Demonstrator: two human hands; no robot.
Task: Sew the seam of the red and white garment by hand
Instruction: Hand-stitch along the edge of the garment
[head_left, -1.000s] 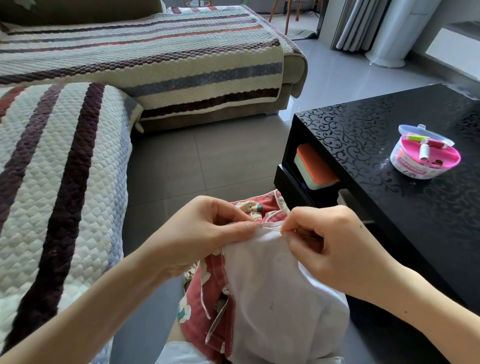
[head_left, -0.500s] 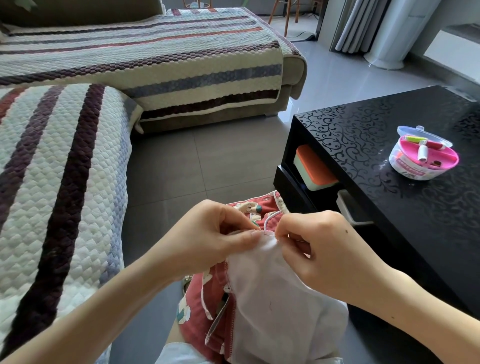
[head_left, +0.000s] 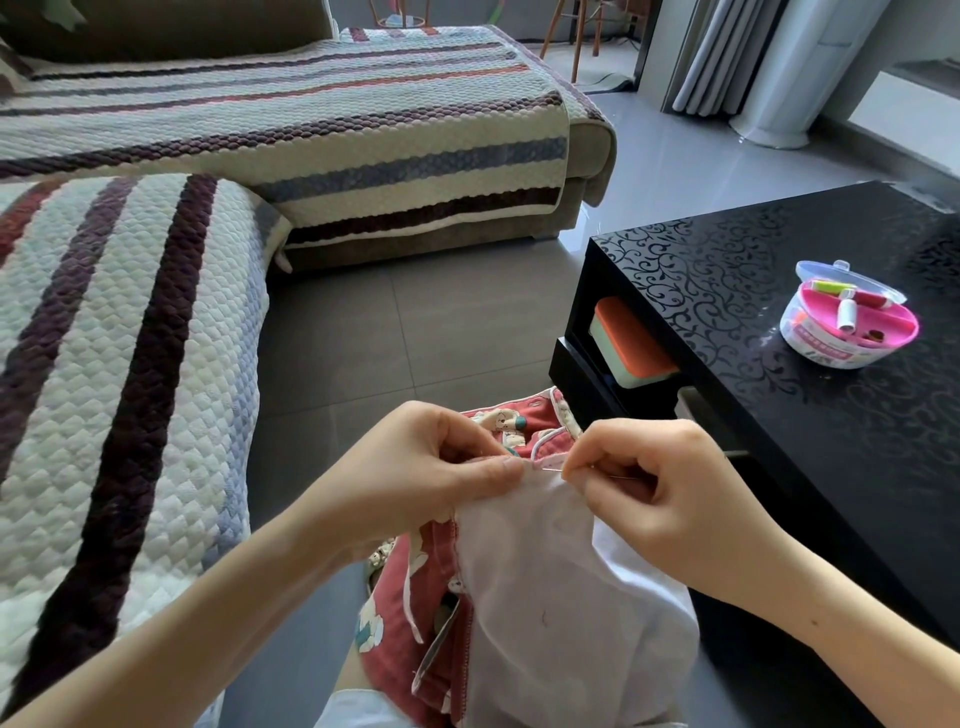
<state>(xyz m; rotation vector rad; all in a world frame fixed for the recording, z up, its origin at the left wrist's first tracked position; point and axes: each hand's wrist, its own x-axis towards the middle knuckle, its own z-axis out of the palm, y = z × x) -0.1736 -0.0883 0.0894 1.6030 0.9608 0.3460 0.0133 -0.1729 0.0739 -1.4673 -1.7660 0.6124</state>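
The red and white garment (head_left: 545, 597) hangs over my lap at the bottom middle, its white lining turned outward and red printed fabric showing at the left and top. My left hand (head_left: 415, 473) pinches the garment's upper edge between thumb and fingers. My right hand (head_left: 654, 488) is just to the right of it, pinching a thin needle (head_left: 551, 469) whose tip lies at the seam between the two hands. The thread is too fine to make out.
A black patterned coffee table (head_left: 753, 291) stands to the right, with a round pink sewing kit (head_left: 849, 325) of thread spools on it and an orange-lidded box (head_left: 631, 345) on its lower shelf. A striped quilted sofa (head_left: 130, 364) fills the left and back. Grey tiled floor (head_left: 415, 322) lies between.
My right hand drew in close to the left hand, then shifted slightly right, and the needle now shows at the seam. My left hand kept its pinch on the fabric edge.
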